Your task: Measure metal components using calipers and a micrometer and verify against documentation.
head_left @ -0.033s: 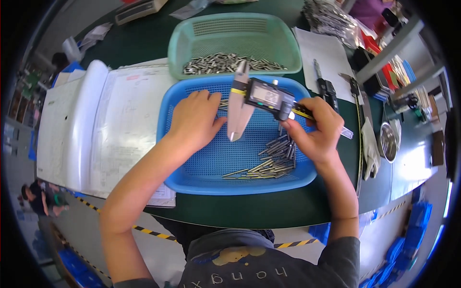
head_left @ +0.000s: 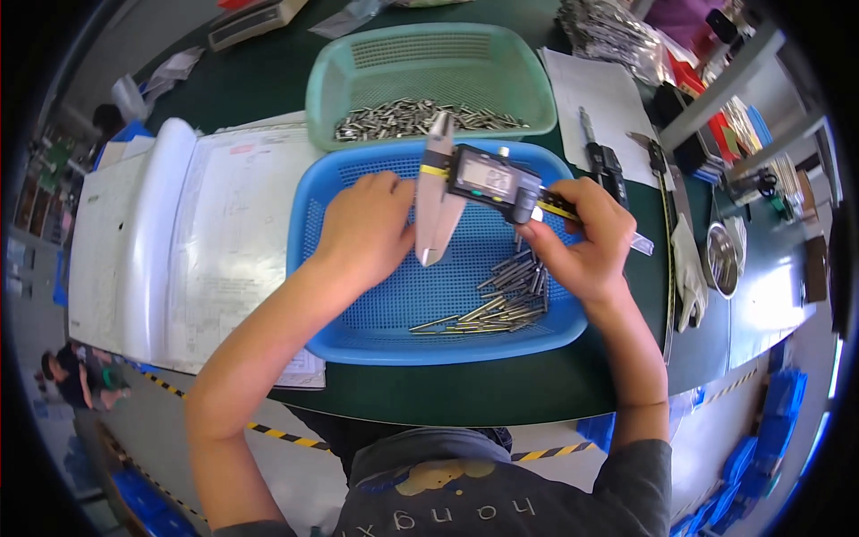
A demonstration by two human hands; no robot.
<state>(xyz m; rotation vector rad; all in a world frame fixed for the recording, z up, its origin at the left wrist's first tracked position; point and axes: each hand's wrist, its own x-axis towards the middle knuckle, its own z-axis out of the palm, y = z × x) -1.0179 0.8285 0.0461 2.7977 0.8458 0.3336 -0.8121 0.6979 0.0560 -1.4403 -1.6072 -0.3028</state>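
Note:
My right hand (head_left: 586, 237) is wrapped round the beam of a digital caliper (head_left: 488, 172), thumb near its display. The caliper hangs over a blue mesh basket (head_left: 447, 352), jaws on the left and pointing toward me. Beside the jaws, inside the basket's left part, my left hand (head_left: 362, 219) is closed with bent fingers; their tips, and whatever they hold, are out of sight behind the hand and jaws. Slim metal pins (head_left: 501, 304) lie loose at the basket's near right.
Behind stands a green basket (head_left: 429, 40) with many short metal pieces. Left lies an open binder of sheets (head_left: 237, 206). To the right are another measuring tool (head_left: 607, 170), a second caliper (head_left: 660, 166), a white glove (head_left: 687, 273) and a metal bowl (head_left: 721, 259).
The caliper jaws and my left hand have come closer together, and the gap between them has narrowed. The whole view has shifted slightly. My right hand keeps its grip.

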